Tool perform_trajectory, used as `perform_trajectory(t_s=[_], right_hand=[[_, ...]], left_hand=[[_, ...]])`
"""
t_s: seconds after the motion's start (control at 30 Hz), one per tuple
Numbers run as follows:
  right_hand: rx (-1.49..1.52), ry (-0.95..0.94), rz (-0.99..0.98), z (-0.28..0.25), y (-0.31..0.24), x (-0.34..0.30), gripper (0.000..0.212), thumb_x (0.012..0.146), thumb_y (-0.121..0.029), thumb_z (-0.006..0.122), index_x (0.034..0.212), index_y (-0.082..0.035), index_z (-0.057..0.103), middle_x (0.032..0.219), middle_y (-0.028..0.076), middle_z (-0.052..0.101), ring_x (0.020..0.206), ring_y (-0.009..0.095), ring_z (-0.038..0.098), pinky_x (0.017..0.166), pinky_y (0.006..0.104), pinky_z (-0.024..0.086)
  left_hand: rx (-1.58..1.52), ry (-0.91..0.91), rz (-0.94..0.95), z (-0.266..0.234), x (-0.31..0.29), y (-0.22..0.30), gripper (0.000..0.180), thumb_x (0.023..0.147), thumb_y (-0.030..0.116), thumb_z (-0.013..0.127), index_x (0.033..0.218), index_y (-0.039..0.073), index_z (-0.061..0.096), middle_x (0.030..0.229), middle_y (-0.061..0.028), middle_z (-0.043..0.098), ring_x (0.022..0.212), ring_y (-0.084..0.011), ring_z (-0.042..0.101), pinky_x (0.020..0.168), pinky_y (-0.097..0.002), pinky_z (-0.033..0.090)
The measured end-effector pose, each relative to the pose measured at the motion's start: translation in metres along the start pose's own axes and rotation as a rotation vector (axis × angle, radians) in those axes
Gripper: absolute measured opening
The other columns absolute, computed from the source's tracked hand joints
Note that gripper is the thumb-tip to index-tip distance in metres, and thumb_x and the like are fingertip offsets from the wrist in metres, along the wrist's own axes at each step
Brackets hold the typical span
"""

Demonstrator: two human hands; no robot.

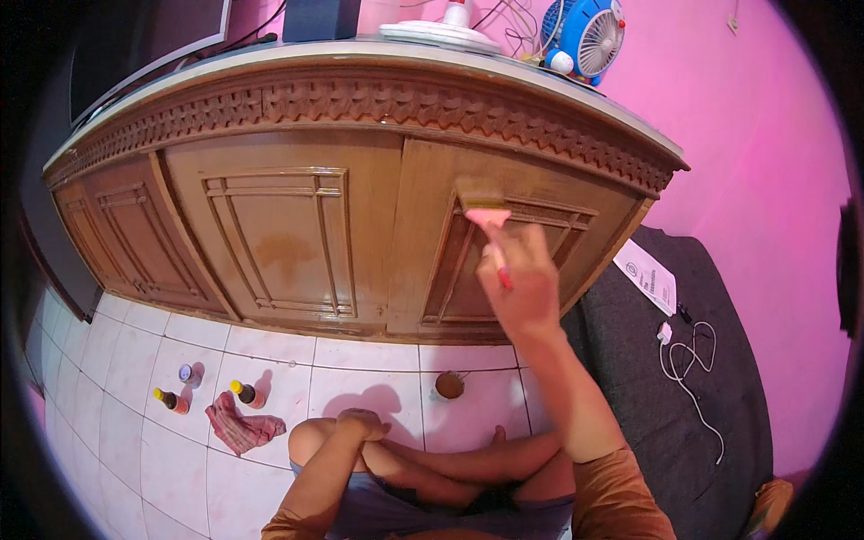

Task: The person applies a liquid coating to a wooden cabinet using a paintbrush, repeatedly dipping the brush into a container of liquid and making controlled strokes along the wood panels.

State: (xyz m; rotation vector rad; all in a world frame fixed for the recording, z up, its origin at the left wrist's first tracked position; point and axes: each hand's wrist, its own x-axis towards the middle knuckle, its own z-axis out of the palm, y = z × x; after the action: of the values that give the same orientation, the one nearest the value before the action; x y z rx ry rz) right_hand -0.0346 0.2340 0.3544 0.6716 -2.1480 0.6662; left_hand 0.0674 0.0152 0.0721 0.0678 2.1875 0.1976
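My right hand point(522, 274) is closed round the pinkish-red handle of a flat paintbrush point(489, 218). The bristles, a little blurred, meet the upper left corner of the raised frame on the right door point(430, 193) of a brown wooden cabinet. Bent at the wrist, my left hand point(362, 424) rests on my leg by the knee, its fingers lying loosely over it, with nothing seen in them. On the floor before the cabinet stands a small round container point(450, 385) of brownish liquid.
Two small bottles with yellow caps, one bottle point(171, 400) and another bottle point(247, 393), stand left on the tiles near a small jar point(186, 373) and a crumpled reddish cloth point(243, 425). A dark cushion point(666, 396) at right bears a paper and a white cable. A blue fan point(589, 40) stands on top.
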Motion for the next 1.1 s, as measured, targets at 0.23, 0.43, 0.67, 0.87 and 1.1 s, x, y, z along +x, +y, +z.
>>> perform_trajectory(t_s=[0.23,0.43,0.67,0.87,1.1], right_hand=[[-0.042,0.048,-0.079,-0.009,0.031,0.004,0.038,0.084,-0.008,0.068,0.122,-0.007,0.066,0.099,0.016,0.055,0.088,0.034,0.061,0.078,0.0425,0.052],[-0.006,0.177,-0.051,-0.027,0.030,0.014,0.038,0.084,-0.006,0.067,0.122,-0.005,0.066,0.097,0.015,0.055,0.087,0.036,0.062,0.078,0.0440,0.051],[0.166,0.011,0.076,-0.039,0.022,0.003,0.033,0.082,-0.004,0.069,0.115,-0.005,0.068,0.091,0.013,0.055,0.081,0.034,0.062,0.075,0.0388,0.052],[0.163,-0.045,-0.025,-0.039,0.021,0.030,0.030,0.082,-0.005,0.068,0.113,-0.006,0.070,0.090,0.014,0.054,0.079,0.033,0.062,0.073,0.0402,0.051],[0.141,-0.125,0.059,-0.063,-0.014,0.058,0.027,0.083,-0.005,0.066,0.109,-0.006,0.075,0.085,0.014,0.053,0.076,0.031,0.059,0.072,0.0381,0.050]], left_hand=[[0.004,0.009,0.004,0.000,0.006,0.002,0.065,0.101,0.057,0.032,0.136,0.010,0.061,0.147,-0.0075,0.054,0.140,-0.0255,0.046,0.115,-0.0402,0.035],[0.070,-0.004,-0.024,-0.003,0.000,0.006,0.066,0.101,0.058,0.032,0.137,0.010,0.061,0.147,-0.0075,0.054,0.140,-0.0256,0.046,0.115,-0.0403,0.035],[0.020,-0.010,-0.037,-0.007,-0.008,0.008,0.065,0.102,0.056,0.032,0.138,0.010,0.060,0.148,-0.0077,0.053,0.141,-0.0262,0.045,0.116,-0.0403,0.034],[0.024,-0.008,-0.013,-0.010,-0.011,0.010,0.063,0.102,0.055,0.033,0.138,0.011,0.059,0.149,-0.0070,0.052,0.141,-0.0261,0.044,0.116,-0.0401,0.033],[0.028,-0.005,0.002,-0.011,-0.018,0.009,0.061,0.102,0.054,0.034,0.139,0.012,0.059,0.150,-0.0055,0.051,0.142,-0.0250,0.044,0.117,-0.0395,0.032]])
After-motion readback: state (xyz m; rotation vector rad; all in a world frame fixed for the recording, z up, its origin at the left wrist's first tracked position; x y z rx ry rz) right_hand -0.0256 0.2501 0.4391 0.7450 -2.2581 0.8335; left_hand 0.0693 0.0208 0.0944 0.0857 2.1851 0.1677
